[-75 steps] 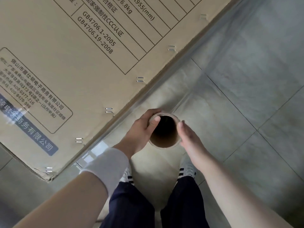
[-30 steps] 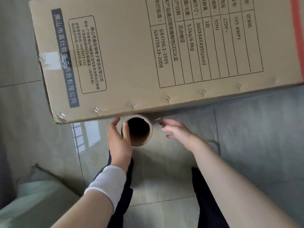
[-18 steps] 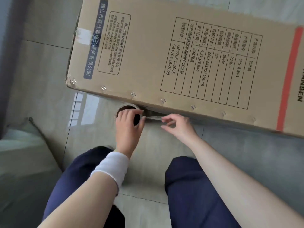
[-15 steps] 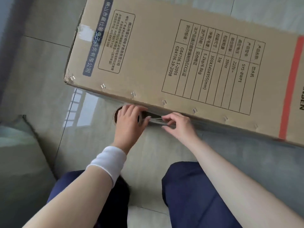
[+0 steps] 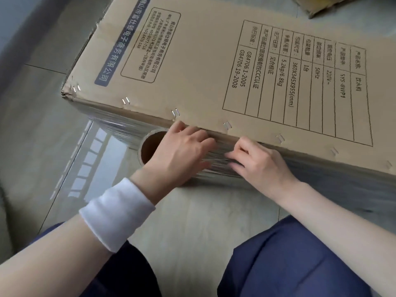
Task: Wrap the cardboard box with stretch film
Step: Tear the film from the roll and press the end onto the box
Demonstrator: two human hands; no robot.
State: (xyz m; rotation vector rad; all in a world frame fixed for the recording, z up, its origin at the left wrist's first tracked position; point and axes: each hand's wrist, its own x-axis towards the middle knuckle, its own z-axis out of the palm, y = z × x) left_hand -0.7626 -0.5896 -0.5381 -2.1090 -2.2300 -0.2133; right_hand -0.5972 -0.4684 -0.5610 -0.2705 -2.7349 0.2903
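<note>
left hand [image 5: 182,156] curled round a clear stretch-film roll [image 5: 150,144], right hand [image 5: 260,166] pinching its film [image 5: 216,166] against a long brown cardboard box [image 5: 192,61]; best held taut and pressed flat.

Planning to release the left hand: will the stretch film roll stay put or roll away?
Probably stays: the stretch film roll stands on end beside the cardboard box. Tipped over, its round tube would likely roll on the glossy floor.

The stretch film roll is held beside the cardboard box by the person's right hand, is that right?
Not quite: the head view shows the left hand holding the stretch film roll beside the cardboard box; the right hand pinches the film.
</note>
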